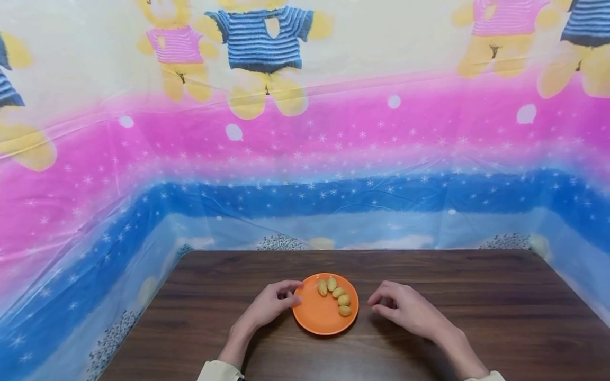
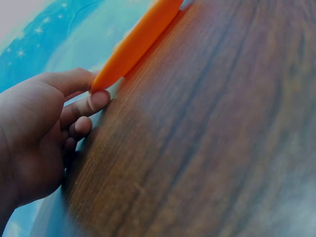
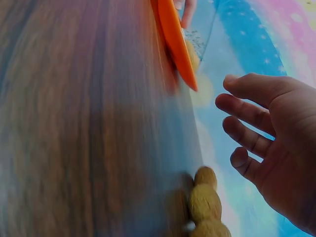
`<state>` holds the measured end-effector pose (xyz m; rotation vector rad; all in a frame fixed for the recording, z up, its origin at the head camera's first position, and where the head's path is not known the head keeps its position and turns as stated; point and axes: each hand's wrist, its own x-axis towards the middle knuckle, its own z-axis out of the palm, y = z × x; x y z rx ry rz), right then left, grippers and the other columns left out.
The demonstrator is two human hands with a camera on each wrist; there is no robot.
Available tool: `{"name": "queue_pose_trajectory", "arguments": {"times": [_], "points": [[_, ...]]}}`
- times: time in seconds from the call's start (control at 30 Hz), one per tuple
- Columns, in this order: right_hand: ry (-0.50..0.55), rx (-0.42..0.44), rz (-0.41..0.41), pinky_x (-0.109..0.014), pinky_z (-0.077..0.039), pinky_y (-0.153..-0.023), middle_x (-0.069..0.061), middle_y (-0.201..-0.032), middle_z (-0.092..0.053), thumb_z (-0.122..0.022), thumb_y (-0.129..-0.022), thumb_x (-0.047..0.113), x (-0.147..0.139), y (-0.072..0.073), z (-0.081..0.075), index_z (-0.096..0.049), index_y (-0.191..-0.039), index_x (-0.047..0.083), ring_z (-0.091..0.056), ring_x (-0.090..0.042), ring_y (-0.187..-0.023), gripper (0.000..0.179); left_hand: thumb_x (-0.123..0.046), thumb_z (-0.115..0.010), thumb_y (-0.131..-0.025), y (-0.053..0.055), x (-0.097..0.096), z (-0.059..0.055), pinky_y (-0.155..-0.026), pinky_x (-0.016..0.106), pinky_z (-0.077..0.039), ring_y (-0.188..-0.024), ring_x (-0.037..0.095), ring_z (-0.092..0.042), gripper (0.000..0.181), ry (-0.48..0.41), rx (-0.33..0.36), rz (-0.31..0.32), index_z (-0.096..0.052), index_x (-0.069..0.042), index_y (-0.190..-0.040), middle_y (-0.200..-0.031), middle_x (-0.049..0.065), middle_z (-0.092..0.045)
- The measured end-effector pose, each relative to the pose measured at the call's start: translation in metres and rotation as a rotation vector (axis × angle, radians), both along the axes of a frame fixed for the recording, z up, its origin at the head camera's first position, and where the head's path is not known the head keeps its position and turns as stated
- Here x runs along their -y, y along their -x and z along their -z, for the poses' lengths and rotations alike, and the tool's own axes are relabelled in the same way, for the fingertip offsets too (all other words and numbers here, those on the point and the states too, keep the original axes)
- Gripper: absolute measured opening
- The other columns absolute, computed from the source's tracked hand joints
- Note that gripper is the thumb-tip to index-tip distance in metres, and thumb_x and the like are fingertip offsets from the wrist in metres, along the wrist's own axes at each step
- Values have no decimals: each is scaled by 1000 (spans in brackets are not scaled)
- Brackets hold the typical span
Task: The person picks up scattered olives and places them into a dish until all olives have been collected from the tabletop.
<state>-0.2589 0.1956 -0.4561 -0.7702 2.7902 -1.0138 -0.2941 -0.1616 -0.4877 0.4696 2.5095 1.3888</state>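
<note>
On the table lies a round orange plate (image 1: 316, 315) with several small oval yellow-green pieces (image 1: 344, 300), like fruits, in a curve along its far right part. My left hand (image 1: 269, 304) pinches the plate's left rim between thumb and fingers, as the left wrist view also shows at the plate edge (image 2: 136, 44). My right hand (image 1: 407, 307) hovers just right of the plate, apart from it, fingers loosely bent and holding nothing. In the right wrist view, similar rough yellow-brown pieces (image 3: 205, 202) sit on the table below the right hand (image 3: 276, 118); the head view does not show them.
The dark wooden table (image 1: 214, 275) reaches back to a hanging cloth (image 1: 295, 201) printed with bears and snowflakes, which also encloses both sides. The table's far edge lies a short way behind the plate.
</note>
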Motion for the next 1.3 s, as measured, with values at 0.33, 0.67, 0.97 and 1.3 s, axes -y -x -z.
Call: {"name": "queue_pose_trajectory", "arguments": {"times": [0.33,0.67,0.97,1.3], "points": [[7,-29,49,-24,-47,-64,10,-99,-62,-68,-95,25,-33,-1,-6,-73,-106,20,-54,-4,-76,13,-34,-66,-96,1,0,0,-69,28,-42,-78,17,-54,41,-5,15,2,-62,-20,-134,-86,1,-61],[30,18,103,-25,-47,-62,4,-104,-64,-70,-93,27,-51,6,-2,-72,-109,18,-56,-7,-72,19,-33,-66,-96,0,-1,-2,-69,28,-42,-79,17,-54,41,-1,22,-3,-62,-20,-134,-87,2,-61],[25,-37,100,-25,-43,-59,1,-104,-61,-72,-91,21,-61,12,13,-72,-110,16,-48,-4,-67,20,-33,-66,-96,0,0,-2,-69,28,-42,-79,18,-55,40,6,15,-7,-62,-21,-134,-87,2,-61],[3,-10,108,-25,-41,-62,4,-103,-61,-75,-89,24,-62,15,20,-71,-113,17,-48,-5,-72,26,-34,-66,-96,-1,-1,-2,-71,30,-42,-79,18,-55,41,12,25,-16,-62,-20,-134,-87,2,-61]]}}
